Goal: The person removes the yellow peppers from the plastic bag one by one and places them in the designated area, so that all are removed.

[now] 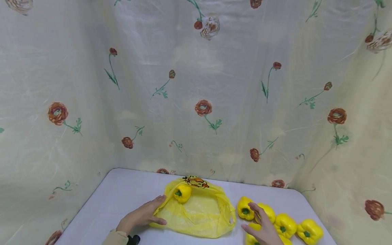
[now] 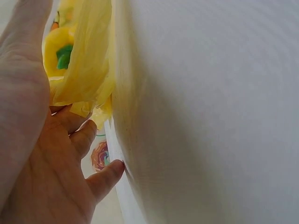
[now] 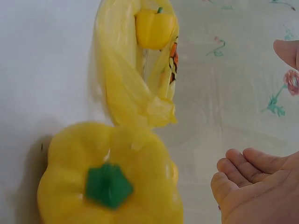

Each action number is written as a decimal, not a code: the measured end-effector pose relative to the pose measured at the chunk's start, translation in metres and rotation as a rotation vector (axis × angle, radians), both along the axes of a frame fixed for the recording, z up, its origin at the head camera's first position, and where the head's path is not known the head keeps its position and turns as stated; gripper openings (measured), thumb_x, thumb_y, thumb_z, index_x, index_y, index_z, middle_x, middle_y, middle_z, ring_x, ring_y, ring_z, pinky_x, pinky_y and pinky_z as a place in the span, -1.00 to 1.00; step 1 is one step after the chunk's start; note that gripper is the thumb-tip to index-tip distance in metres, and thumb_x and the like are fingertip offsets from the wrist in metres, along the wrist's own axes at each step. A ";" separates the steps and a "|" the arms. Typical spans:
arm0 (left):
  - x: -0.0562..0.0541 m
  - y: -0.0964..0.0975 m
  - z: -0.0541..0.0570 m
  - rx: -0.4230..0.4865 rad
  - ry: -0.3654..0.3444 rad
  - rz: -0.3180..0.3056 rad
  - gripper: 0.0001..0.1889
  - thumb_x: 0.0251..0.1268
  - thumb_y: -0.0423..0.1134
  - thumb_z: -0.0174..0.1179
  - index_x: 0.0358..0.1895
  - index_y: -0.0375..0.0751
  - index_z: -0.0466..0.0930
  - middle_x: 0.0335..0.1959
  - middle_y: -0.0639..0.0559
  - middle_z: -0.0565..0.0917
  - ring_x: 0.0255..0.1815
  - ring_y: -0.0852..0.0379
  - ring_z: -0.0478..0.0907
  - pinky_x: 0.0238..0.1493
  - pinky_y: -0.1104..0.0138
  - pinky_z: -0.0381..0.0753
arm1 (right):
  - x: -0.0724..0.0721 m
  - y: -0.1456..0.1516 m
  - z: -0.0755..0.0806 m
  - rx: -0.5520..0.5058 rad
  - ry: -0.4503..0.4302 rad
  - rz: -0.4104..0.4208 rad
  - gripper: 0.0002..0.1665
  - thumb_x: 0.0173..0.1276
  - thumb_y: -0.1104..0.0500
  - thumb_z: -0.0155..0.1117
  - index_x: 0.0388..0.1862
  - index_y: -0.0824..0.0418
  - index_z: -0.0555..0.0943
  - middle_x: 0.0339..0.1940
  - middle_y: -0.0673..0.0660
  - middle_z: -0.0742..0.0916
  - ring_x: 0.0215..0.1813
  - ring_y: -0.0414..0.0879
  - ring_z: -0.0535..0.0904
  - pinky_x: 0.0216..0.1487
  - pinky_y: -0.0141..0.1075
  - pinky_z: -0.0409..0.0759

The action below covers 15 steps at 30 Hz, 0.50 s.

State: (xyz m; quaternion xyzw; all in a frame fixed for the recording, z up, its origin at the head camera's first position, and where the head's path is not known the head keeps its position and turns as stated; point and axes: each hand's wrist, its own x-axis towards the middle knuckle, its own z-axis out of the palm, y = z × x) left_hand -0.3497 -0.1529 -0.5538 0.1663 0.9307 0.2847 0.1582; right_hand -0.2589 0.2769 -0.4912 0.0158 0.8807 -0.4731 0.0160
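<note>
A yellow plastic bag point(image 1: 203, 226) lies on its side with its mouth spread toward me. One yellow bell pepper point(image 1: 184, 194) with a green stem sits inside, near the bag's left side. My left hand point(image 1: 143, 213) is at the left rim of the bag, thumb and fingers apart; in the left wrist view its fingers point(image 2: 84, 137) reach past the bag's edge. My right hand point(image 1: 264, 227) hovers over a group of yellow bell peppers point(image 1: 285, 224) right of the bag. Its fingers are extended and hold nothing; a large pepper point(image 3: 110, 154) shows beside it in the right wrist view.
All of this is on a white-covered table point(image 1: 122, 190) with rounded back corners. A flower-printed curtain point(image 1: 196, 136) hangs behind the table and along both sides. The loose peppers sit close together near the right edge, one pepper point(image 1: 310, 231) farthest right.
</note>
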 end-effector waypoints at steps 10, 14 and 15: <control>-0.001 0.000 0.000 -0.012 0.008 -0.008 0.16 -0.11 0.37 0.29 0.54 -0.14 -0.01 0.56 -0.14 0.08 0.55 -0.18 0.02 0.49 -0.17 0.05 | -0.011 -0.029 0.003 -0.079 0.096 0.107 0.03 0.19 -0.12 0.42 0.48 0.17 0.10 0.50 0.21 0.30 0.53 0.19 0.12 0.51 0.15 0.10; -0.001 0.001 0.000 -0.013 0.005 -0.004 0.16 -0.11 0.36 0.29 0.54 -0.14 -0.01 0.56 -0.14 0.08 0.55 -0.18 0.02 0.49 -0.17 0.06 | -0.017 -0.044 0.004 -0.086 0.113 0.127 0.02 0.17 -0.10 0.44 0.47 0.18 0.14 0.48 0.23 0.33 0.53 0.22 0.12 0.51 0.13 0.11; -0.001 0.001 0.000 -0.014 0.004 -0.002 0.16 -0.11 0.36 0.29 0.54 -0.14 -0.01 0.56 -0.14 0.08 0.55 -0.18 0.02 0.49 -0.17 0.06 | -0.018 -0.048 0.003 -0.082 0.117 0.130 0.03 0.16 -0.11 0.44 0.47 0.19 0.14 0.48 0.23 0.33 0.53 0.22 0.12 0.51 0.13 0.10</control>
